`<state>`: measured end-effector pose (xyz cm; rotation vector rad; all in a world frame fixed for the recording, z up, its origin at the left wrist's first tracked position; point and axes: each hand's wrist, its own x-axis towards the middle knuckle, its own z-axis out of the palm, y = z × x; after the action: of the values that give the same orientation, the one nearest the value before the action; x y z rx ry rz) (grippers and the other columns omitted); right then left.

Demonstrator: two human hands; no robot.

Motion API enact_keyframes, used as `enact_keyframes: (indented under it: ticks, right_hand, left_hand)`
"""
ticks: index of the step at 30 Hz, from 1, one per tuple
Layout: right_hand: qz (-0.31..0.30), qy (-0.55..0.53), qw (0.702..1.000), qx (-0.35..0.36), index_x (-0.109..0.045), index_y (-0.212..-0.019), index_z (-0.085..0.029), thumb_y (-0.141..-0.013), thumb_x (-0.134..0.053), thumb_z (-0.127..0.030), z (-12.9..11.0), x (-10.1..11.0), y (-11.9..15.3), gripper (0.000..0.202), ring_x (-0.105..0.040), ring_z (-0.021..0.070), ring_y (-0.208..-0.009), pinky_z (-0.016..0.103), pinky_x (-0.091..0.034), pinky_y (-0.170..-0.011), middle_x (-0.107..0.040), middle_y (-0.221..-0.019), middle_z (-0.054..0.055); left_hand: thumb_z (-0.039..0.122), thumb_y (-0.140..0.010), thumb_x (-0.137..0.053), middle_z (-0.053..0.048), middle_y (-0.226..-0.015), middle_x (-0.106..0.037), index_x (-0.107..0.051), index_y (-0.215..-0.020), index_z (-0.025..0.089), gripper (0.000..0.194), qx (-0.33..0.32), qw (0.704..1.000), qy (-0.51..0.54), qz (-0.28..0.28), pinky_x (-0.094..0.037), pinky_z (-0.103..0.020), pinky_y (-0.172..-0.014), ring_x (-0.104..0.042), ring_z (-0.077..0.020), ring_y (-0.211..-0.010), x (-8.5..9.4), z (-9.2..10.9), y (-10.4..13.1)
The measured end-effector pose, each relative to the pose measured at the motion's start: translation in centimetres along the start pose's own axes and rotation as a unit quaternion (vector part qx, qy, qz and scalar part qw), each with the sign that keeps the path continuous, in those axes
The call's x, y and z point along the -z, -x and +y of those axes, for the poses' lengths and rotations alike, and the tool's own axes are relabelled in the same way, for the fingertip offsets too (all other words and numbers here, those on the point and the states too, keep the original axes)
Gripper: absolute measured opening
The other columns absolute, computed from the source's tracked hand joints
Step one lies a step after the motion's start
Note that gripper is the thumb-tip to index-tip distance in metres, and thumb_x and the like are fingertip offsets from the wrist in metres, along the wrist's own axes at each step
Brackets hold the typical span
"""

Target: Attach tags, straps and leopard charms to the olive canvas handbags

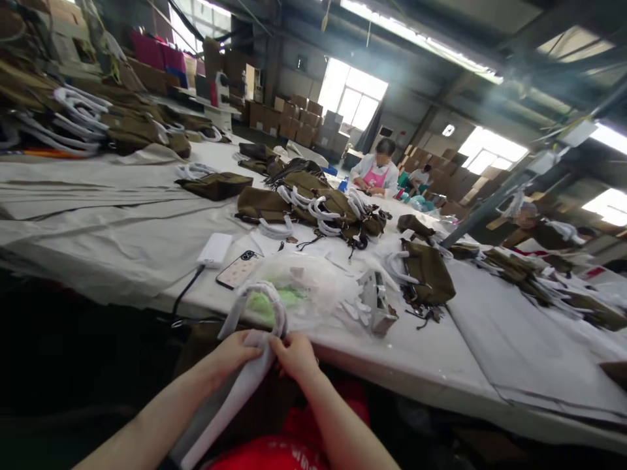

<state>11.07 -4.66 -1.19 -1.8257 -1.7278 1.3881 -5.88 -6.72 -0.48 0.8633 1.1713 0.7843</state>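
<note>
Head view: I see left hand [234,354] and right hand [295,356] both pinching white wrapped handle [255,326]; wrapping step, I judge; next needs firm tuck.

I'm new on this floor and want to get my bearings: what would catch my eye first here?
Nearest, the left hand and right hand pinch a white wrapped handle at the near table edge. Behind it lie a phone and a white power bank. Mid-table, olive-brown bags with white handles are piled up, and a person in pink works at the far end.
</note>
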Motion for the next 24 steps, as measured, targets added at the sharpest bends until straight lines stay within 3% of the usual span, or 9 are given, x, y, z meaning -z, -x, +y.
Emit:
enact_keyframes:
  ticks: [2,6,11,14,18,21,24]
  right_hand:
    - [-0.018,-0.034,0.999,-0.015,-0.055,-0.061,-0.018,-0.089,-0.058,-0.043,0.2,-0.3,-0.2,0.038,-0.05,0.0115,-0.038,0.02,-0.033,-0.038,-0.058,-0.05,0.0]
    - [0.065,-0.005,0.998,0.003,-0.057,-0.058,-0.017,-0.079,-0.068,-0.035,0.6,-0.7,-0.4,0.03,-0.049,0.0107,-0.048,0.02,-0.031,-0.045,-0.052,-0.049,-0.003]
    - [0.087,0.038,0.995,0.026,-0.056,-0.056,-0.017,-0.076,-0.068,-0.038,1.1,-0.8,-0.3,0.032,-0.047,0.0113,-0.05,0.022,-0.028,-0.048,-0.05,-0.049,-0.003]
    - [0.095,0.044,0.994,0.042,-0.058,-0.059,-0.017,-0.075,-0.067,-0.04,1.7,-1.1,-0.2,0.03,-0.046,0.0111,-0.05,0.023,-0.028,-0.049,-0.052,-0.051,-0.003]
    - [0.089,0.049,0.994,0.049,-0.058,-0.061,-0.018,-0.075,-0.066,-0.045,1.8,-1.3,-0.1,0.032,-0.045,0.0109,-0.049,0.024,-0.026,-0.048,-0.051,-0.052,-0.003]
    - [0.085,0.055,0.993,0.061,-0.057,-0.059,-0.018,-0.074,-0.066,-0.045,1.5,-1.2,-0.1,0.033,-0.044,0.0108,-0.049,0.024,-0.026,-0.048,-0.05,-0.05,-0.003]
    - [0.086,0.022,0.995,0.054,-0.054,-0.057,-0.017,-0.074,-0.066,-0.044,1.5,-1.1,-0.2,0.033,-0.043,0.0103,-0.048,0.023,-0.026,-0.047,-0.047,-0.049,-0.004]
  left_hand:
    - [0.045,-0.052,-0.075,-0.013,-0.087,-0.074,-0.07,-0.091,0.011,0.052,-0.014,0.998,-0.065,0.02,-0.052,-0.036,-0.071,-0.068,-0.0301,-0.079,-0.1,0.4,0.2]
    - [0.048,-0.051,-0.074,-0.012,-0.091,-0.075,-0.071,-0.089,0.013,0.052,-0.03,0.985,-0.157,0.07,-0.051,-0.035,-0.077,-0.067,-0.0314,-0.088,0.2,0.3,-0.1]
    - [0.052,-0.061,-0.073,-0.005,-0.065,-0.068,-0.071,-0.068,0.018,0.034,-0.018,0.954,-0.289,0.083,-0.037,-0.029,-0.058,-0.061,-0.0235,-0.065,1.2,-0.3,0.0]
    - [0.046,-0.071,-0.068,-0.006,-0.068,-0.067,-0.071,-0.063,0.02,0.028,-0.033,0.933,-0.342,0.109,-0.032,-0.03,-0.06,-0.058,-0.0228,-0.067,1.2,0.0,0.3]
    - [0.038,-0.078,-0.062,-0.006,-0.084,-0.07,-0.075,-0.083,0.021,0.022,-0.061,0.932,-0.331,0.136,-0.036,-0.029,-0.068,-0.06,-0.0238,-0.081,0.6,0.5,0.0]
    - [0.036,-0.077,-0.061,-0.002,-0.066,-0.062,-0.071,-0.1,0.017,0.031,-0.053,0.948,-0.277,0.15,-0.036,-0.028,-0.061,-0.056,-0.0201,-0.065,-0.5,0.3,-0.9]
    - [0.035,-0.074,-0.063,0.001,-0.059,-0.054,-0.068,-0.1,0.014,0.034,-0.039,0.964,-0.202,0.167,-0.035,-0.027,-0.058,-0.051,-0.017,-0.059,-2.0,-0.4,-1.7]
